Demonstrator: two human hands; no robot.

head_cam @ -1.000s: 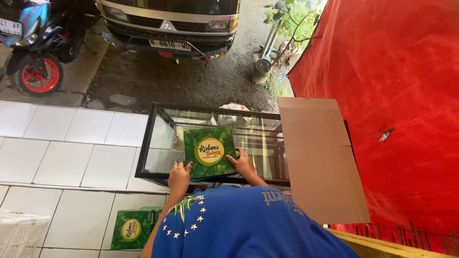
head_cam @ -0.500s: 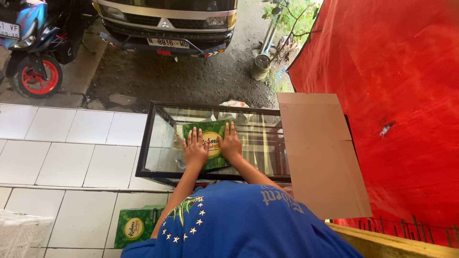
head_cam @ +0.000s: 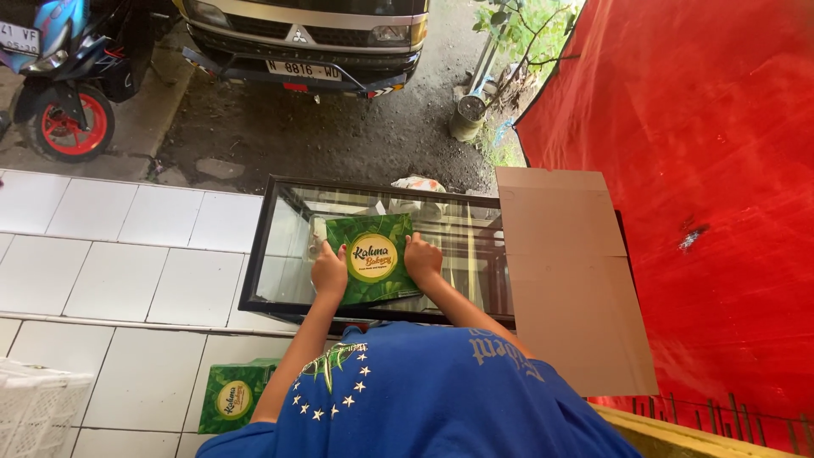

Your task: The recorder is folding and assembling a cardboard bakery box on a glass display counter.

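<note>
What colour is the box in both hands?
Green leaf print, round yellow label; box, head view.

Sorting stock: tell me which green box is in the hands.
The green box on the glass case, gripped by the left hand and right hand. The other green box sits untouched on the floor.

The left hand (head_cam: 329, 270) and right hand (head_cam: 422, 258) cover both side edges of the green box (head_cam: 371, 258), and their fingertips cannot be made out against it. The person's blue shirt (head_cam: 424, 399) hides the near rim of the glass case (head_cam: 263, 254) and part of a second green box (head_cam: 231, 397). The truck (head_cam: 305, 38), the motorbike (head_cam: 64, 76) and the white crate (head_cam: 34, 411) are cut off by the picture's edges.
</note>
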